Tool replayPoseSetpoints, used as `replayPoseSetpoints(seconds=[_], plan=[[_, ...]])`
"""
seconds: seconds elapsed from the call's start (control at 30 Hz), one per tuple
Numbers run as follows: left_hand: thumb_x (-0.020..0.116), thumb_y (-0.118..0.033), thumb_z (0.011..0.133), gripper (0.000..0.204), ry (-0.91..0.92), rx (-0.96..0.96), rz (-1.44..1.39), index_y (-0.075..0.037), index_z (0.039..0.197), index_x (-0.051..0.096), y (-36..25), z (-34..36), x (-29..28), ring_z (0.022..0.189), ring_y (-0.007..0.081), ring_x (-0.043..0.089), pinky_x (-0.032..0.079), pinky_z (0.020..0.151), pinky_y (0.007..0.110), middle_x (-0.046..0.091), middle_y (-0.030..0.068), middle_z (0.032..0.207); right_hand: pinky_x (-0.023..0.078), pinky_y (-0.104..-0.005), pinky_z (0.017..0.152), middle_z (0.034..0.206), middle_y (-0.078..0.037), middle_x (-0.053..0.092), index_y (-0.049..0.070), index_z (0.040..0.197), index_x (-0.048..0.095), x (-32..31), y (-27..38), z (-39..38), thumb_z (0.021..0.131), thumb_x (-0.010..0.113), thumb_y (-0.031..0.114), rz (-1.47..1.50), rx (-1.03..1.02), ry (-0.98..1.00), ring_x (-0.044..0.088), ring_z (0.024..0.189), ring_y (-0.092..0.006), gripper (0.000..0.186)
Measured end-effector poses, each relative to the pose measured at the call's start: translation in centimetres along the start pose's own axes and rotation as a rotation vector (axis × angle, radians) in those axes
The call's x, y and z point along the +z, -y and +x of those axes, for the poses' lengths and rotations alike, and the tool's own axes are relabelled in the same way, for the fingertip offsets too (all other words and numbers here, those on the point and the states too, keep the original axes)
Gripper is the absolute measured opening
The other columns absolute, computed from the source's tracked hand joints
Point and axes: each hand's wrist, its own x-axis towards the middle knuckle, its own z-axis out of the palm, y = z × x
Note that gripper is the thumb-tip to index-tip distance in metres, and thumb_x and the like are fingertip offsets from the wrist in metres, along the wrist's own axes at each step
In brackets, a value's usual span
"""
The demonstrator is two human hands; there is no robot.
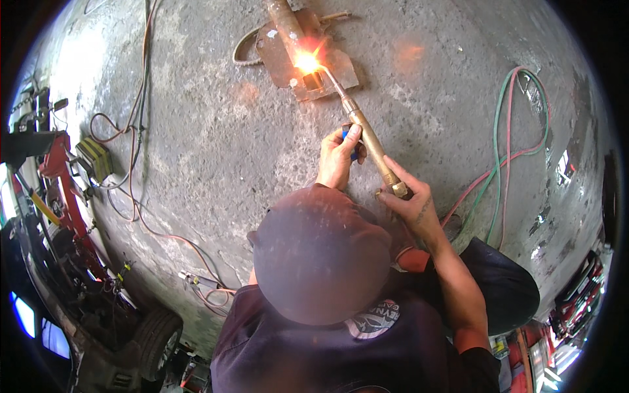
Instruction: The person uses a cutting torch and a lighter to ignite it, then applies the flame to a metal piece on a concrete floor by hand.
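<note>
Neither of my own hands is in view. A person in a dark cap (321, 255) and dark shirt crouches in front of me, seen from above and behind. Both visible hands belong to that person. Their right hand (416, 203) grips the rear of a brass gas torch (372, 141). By the torch's front part is their left hand (337, 157), a small blue thing (354, 145) at its fingers. The torch's thin tip points at a bright orange glow (306, 62), where a rusty metal tube (285, 23) meets a brownish metal plate (344, 69) on the floor.
Green and red hoses (501, 150) loop across the concrete floor (223, 131) at right. Cables (134, 150) run along the left, near a yellow-and-black block (95, 159), red metal equipment (72, 196) and a vehicle wheel (157, 344). A black rounded object (501, 288) is beside the person.
</note>
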Motion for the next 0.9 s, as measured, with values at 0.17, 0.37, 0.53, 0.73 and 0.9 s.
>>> replayPoseSetpoints(seconds=[0.17,0.37,0.53,0.73,0.9], plan=[[0.066,-0.032,0.102,0.029,0.011,0.003,-0.005,-0.004,0.094,0.068,0.3,0.2,-0.4,0.062,0.0103,0.057,0.044,0.054,0.027,0.064,0.0028,0.076,0.046,-0.0214,0.074,0.096,0.004,0.060,0.008,0.152,0.052,-0.5,0.6,-0.3,0.092,0.069,0.009,-0.036,0.034,0.030,0.054,0.083,-0.0053,0.061],[0.066,-0.032,0.102,0.029,0.002,0.003,-0.008,-0.004,0.094,0.067,0.5,0.3,-0.4,0.062,0.0102,0.057,0.044,0.053,0.026,0.064,0.0028,0.075,0.046,-0.0234,0.069,0.097,0.002,0.062,0.009,0.152,0.052,-0.7,0.0,0.0,0.094,0.066,0.014,-0.105,-0.021,0.037,0.052,0.078,-0.0063,0.060],[0.066,-0.032,0.102,0.029,-0.004,0.008,-0.009,-0.004,0.094,0.067,0.5,0.3,-0.4,0.061,0.0101,0.057,0.044,0.054,0.026,0.064,0.0026,0.075,0.046,-0.0236,0.071,0.098,0.002,0.063,0.009,0.151,0.053,-0.7,-0.3,0.1,0.094,0.067,0.015,-0.147,-0.059,0.027,0.053,0.079,-0.0066,0.059],[0.066,-0.031,0.103,0.028,0.003,0.011,-0.027,-0.004,0.095,0.068,0.3,0.2,-0.2,0.063,0.0102,0.057,0.044,0.054,0.027,0.064,0.0028,0.074,0.046,-0.0227,0.069,0.094,0.003,0.062,0.010,0.152,0.053,-0.5,-0.1,0.0,0.094,0.067,0.013,-0.120,-0.026,0.016,0.052,0.077,-0.0058,0.059],[0.066,-0.031,0.103,0.028,0.003,0.003,-0.042,-0.004,0.096,0.068,0.5,0.3,-0.4,0.063,0.0101,0.057,0.044,0.055,0.027,0.065,0.0033,0.076,0.046,-0.0228,0.066,0.091,0.003,0.061,0.011,0.152,0.052,-0.5,-0.2,0.0,0.094,0.067,0.013,-0.095,-0.010,0.026,0.052,0.074,-0.0054,0.059]])
